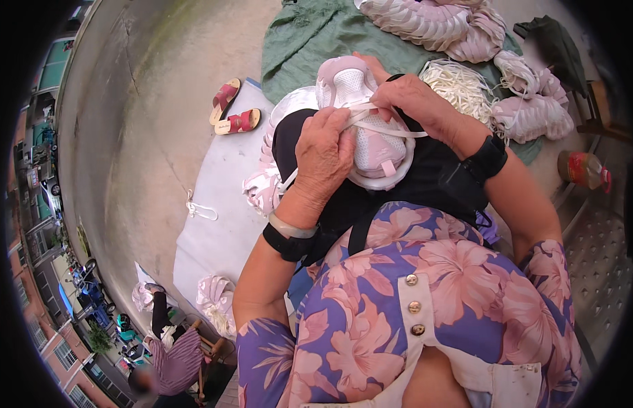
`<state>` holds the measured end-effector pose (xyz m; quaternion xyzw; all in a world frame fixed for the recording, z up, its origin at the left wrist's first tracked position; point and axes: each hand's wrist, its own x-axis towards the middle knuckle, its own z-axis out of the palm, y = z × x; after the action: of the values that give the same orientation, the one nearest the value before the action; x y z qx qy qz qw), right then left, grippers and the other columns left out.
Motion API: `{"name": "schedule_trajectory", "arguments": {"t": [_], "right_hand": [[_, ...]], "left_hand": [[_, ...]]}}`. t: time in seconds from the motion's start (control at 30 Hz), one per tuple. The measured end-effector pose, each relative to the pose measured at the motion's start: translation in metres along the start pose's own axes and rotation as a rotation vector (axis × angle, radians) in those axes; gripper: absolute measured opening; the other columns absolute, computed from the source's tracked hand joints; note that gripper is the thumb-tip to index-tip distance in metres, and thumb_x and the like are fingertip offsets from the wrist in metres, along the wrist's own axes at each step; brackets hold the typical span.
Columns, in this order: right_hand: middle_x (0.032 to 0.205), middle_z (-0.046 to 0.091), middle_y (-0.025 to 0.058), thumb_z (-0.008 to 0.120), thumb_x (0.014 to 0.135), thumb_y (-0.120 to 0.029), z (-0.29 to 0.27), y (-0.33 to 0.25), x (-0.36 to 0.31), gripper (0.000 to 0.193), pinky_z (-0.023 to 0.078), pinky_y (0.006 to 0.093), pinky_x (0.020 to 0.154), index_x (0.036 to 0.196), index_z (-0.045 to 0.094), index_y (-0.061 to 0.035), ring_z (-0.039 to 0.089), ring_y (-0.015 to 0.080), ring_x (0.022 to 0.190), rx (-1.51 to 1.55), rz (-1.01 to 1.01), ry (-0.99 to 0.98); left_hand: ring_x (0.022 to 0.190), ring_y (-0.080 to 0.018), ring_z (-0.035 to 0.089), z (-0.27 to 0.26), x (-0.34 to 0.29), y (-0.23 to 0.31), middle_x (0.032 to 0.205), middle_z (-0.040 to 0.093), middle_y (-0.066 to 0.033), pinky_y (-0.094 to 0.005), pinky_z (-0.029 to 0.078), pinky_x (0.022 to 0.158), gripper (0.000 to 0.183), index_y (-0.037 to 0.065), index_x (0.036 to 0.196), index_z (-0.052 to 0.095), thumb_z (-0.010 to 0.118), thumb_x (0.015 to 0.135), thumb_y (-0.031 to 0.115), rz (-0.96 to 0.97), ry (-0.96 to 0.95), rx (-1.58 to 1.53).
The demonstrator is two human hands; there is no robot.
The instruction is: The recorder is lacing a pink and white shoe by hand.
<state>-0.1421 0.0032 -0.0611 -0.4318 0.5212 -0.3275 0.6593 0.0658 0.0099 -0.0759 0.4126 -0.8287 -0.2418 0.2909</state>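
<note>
A pink and white shoe upper (379,151) with mesh panels and a pink heel tab rests on my black-covered lap, its tongue (349,80) pointing away from me. A flat white shoelace (381,125) crosses over it. My left hand (323,146) is closed on the lace at the upper's left side. On the right, my right hand (422,105) pinches the lace between thumb and fingers, near the tongue. One lace end sticks out to the right below that hand. A patch of bare skin shows just beyond the tongue; I cannot tell what it belongs to.
Bundled pink uppers (432,24) lie on a green cloth (303,41), with a heap of white laces (459,85) nearby. Red sandals (238,122) are at left. A bottle (580,168) stands right. Another person (177,360) sits at lower left.
</note>
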Motion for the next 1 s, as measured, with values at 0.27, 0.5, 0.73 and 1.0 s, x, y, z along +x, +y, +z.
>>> {"name": "schedule_trajectory", "arguments": {"t": [0.27, 0.5, 0.73, 1.0], "right_hand": [[0.119, 0.05, 0.0273, 0.068, 0.067, -0.019, 0.012, 0.03, 0.012, 0.02, 0.039, 0.0289, 0.093, 0.064, 0.062, -0.0008, 0.043, 0.0286, 0.12, -0.354, -0.233, 0.358], [0.126, 0.045, 0.0295, 0.068, 0.064, -0.016, 0.018, 0.035, 0.015, 0.02, 0.037, 0.0314, 0.095, 0.065, 0.055, -0.0014, 0.034, 0.0333, 0.129, -0.396, -0.259, 0.393], [0.121, 0.048, 0.0274, 0.068, 0.065, -0.013, 0.013, 0.038, 0.012, 0.019, 0.036, 0.0357, 0.096, 0.075, 0.055, -0.003, 0.03, 0.0379, 0.13, -0.313, -0.254, 0.355], [0.071, 0.055, 0.0046, 0.064, 0.077, -0.012, 0.005, 0.033, -0.026, 0.014, 0.042, 0.0248, 0.059, 0.081, 0.057, -0.0003, 0.051, 0.0102, 0.068, -0.154, -0.196, 0.315]], "left_hand": [[0.071, -0.0278, 0.06, -0.007, 0.002, 0.016, 0.084, 0.06, -0.012, -0.0334, 0.047, 0.061, 0.024, 0.004, 0.104, 0.059, 0.061, 0.079, 0.006, -0.073, -0.123, 0.172], [0.055, -0.0264, 0.056, -0.004, -0.001, 0.012, 0.063, 0.054, -0.0102, -0.0336, 0.045, 0.052, 0.023, 0.005, 0.101, 0.057, 0.057, 0.078, 0.005, -0.197, -0.017, -0.105], [0.058, -0.0004, 0.036, -0.056, -0.013, 0.035, 0.065, 0.043, 0.007, -0.0155, 0.027, 0.053, 0.029, 0.0, 0.109, 0.049, 0.052, 0.081, -0.003, -0.471, -0.089, -0.626], [0.057, -0.0004, 0.036, -0.063, -0.039, 0.026, 0.064, 0.043, 0.0078, -0.0156, 0.026, 0.053, 0.029, 0.0, 0.111, 0.049, 0.058, 0.084, 0.004, -0.575, -0.08, -0.694]]}}
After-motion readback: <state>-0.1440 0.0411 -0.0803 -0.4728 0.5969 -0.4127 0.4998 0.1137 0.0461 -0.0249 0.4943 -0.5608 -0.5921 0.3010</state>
